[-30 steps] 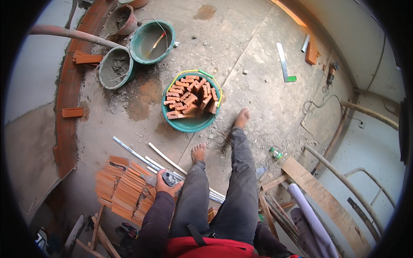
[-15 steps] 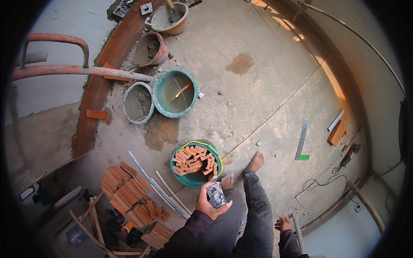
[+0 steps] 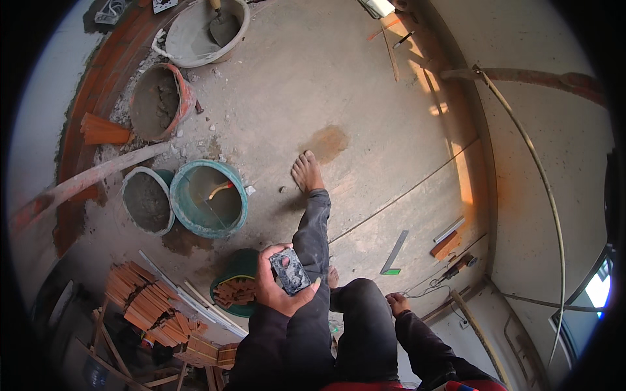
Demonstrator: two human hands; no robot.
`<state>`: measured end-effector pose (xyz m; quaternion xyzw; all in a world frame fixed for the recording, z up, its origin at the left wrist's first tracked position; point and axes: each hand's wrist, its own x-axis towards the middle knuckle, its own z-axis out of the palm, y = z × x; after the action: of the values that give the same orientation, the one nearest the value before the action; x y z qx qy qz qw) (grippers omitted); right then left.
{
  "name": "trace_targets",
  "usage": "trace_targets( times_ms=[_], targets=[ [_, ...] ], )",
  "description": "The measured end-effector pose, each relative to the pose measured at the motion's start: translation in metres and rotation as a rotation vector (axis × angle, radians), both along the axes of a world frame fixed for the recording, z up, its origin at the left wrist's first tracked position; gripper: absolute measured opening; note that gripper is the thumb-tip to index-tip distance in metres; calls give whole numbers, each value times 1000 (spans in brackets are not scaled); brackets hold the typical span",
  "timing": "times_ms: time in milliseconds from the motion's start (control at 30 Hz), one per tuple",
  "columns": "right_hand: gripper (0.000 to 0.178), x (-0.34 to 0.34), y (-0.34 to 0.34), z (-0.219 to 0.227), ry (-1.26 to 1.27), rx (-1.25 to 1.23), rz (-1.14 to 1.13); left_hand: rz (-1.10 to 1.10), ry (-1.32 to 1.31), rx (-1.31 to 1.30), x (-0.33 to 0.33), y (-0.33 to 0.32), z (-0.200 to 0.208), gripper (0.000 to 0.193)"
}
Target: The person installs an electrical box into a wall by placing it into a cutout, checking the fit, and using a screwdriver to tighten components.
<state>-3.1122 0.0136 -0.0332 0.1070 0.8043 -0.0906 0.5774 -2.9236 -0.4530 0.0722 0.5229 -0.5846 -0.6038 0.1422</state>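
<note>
My left hand (image 3: 277,287) is closed around a dark, boxy electrical back box (image 3: 290,271), smeared with pale cement and with a round hole near one end. It is held over my left leg. My right hand (image 3: 397,304) hangs beside my right knee, holding nothing, with loosely bent fingers. Just left of the left hand, partly hidden by it, stands a dark green bucket (image 3: 242,262) with broken brick pieces (image 3: 235,291) inside.
Ahead on the left are a teal bucket of murky water with a brush (image 3: 220,190), a mortar bucket (image 3: 147,201), a reddish mortar bucket (image 3: 156,103) and a basin with a trowel (image 3: 225,29). Stacked bricks (image 3: 140,300) lie left; a try square (image 3: 396,253) and corded tool (image 3: 461,263) right.
My left foot has stepped forward beyond the green bucket. The view has shifted forward and right, so the buckets appear farther left. The box stays in my left hand.
</note>
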Motion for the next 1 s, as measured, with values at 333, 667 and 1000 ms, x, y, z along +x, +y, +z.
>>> trace_targets(
  times_ms=[333,667,1000],
  targets=[
    [24,-241,-394,-106,313,-301,35,-17,-64,-33,-109,-170,-50,74],
    [37,-448,-746,-274,773,-367,440,-83,-158,-19,-218,-308,-140,78],
    [24,-499,-817,-339,675,-170,294,-217,-55,-11,-320,-414,-279,72]
  ],
)
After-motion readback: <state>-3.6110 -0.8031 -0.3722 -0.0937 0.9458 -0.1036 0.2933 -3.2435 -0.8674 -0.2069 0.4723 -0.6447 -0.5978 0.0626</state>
